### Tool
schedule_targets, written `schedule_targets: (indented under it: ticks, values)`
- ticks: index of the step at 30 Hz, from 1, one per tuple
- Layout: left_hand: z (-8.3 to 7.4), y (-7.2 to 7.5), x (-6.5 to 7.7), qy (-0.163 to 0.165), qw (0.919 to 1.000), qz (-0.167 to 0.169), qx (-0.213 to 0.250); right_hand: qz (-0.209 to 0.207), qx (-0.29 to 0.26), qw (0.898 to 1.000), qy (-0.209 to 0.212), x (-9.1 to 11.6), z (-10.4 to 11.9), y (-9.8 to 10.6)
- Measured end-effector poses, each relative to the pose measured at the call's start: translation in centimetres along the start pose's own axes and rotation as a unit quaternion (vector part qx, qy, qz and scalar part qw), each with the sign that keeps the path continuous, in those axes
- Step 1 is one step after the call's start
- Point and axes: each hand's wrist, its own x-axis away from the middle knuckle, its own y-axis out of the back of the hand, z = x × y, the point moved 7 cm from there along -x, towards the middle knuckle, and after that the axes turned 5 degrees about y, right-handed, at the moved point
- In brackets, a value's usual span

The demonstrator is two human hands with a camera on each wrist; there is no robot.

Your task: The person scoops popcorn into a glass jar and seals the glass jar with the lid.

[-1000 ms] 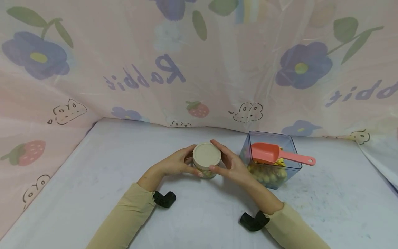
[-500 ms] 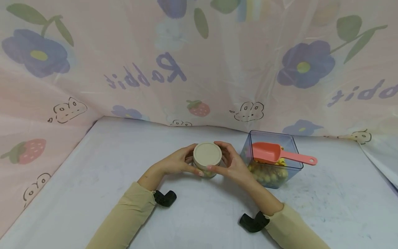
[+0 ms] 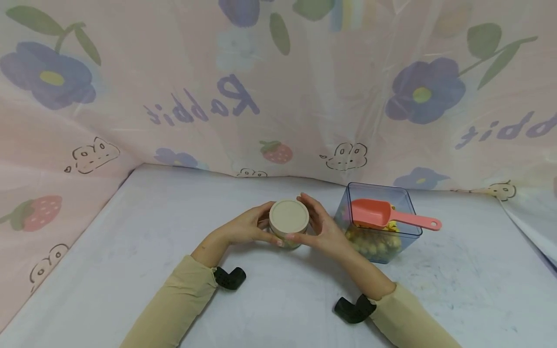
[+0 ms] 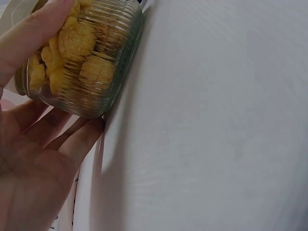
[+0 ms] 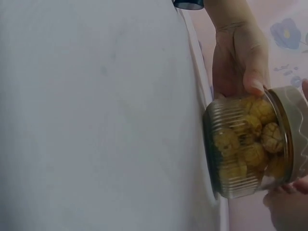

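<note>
A ribbed clear glass jar (image 5: 240,149) stands upright on the table, filled with yellow popcorn-like pieces (image 4: 77,41). On its top sits a round cream lid (image 3: 289,216). My left hand (image 3: 248,228) grips the jar's body from the left, thumb at the front and fingers behind. My right hand (image 3: 330,238) holds the lid's edge from the right, its thumb at the front and the fingers at the back. Part of the right hand falls outside the right wrist view, so only some of its fingers show there.
Right of the hands stands a clear bluish square container (image 3: 344,215), part filled with popcorn (image 3: 374,244). A coral scoop (image 3: 374,213) lies in it, handle over the right rim. Printed cloth (image 3: 304,121) walls the back of the white table (image 3: 270,309).
My right thumb has slid slightly left along the front of the lid, and its fingers have shifted at the back. The left hand and the jar stay in place.
</note>
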Motion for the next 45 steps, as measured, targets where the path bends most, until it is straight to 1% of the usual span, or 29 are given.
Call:
schedule_targets:
  ticks: [5, 9, 12, 18, 24, 29, 34, 37, 39, 42, 45]
  values:
    - [0.1, 0.0, 0.1, 0.011, 0.9998, -0.004, -0.013, 0.040, -0.016, 0.998, 0.048, 0.0, 0.5, -0.2]
    - [0.2, 0.0, 0.1, 0.016, 0.9997, -0.006, -0.016, 0.044, -0.015, 0.997, 0.054, 0.0, 0.6, -0.1]
    - [0.3, 0.0, 0.0, 0.016, 0.9997, -0.005, -0.015, 0.031, -0.014, 0.998, 0.044, 0.0, 0.5, 0.0]
    - [0.4, 0.0, -0.1, 0.014, 0.9998, -0.005, -0.011, -0.016, -0.021, 1.000, -0.003, 0.2, 0.0, 0.2]
    - [0.1, -0.1, -0.1, 0.003, 1.0000, -0.003, -0.003, -0.064, -0.001, 0.998, -0.017, 0.3, -0.2, 0.4]
    - [0.0, -0.1, -0.1, 0.006, 1.0000, -0.003, -0.001, -0.077, 0.008, 0.997, -0.028, 0.2, -0.3, 0.4]
    - [0.2, 0.1, 0.0, 0.014, 0.9999, -0.007, -0.003, -0.065, 0.001, 0.997, -0.035, 0.2, -0.6, 0.2]
    - [0.3, 0.0, 0.1, 0.016, 0.9998, -0.007, -0.003, -0.045, -0.003, 0.998, -0.044, 0.3, -0.8, 0.2]
    - [0.4, 0.0, 0.1, 0.016, 0.9998, -0.006, -0.003, -0.029, -0.007, 0.999, -0.042, 0.4, -0.8, 0.2]
    - [0.4, 0.0, 0.1, 0.015, 0.9999, -0.006, -0.007, -0.003, -0.017, 1.000, -0.021, 0.3, -0.5, 0.0]
    - [0.3, 0.0, 0.0, 0.009, 0.9999, -0.005, -0.009, 0.013, -0.024, 1.000, 0.006, 0.1, -0.3, 0.0]
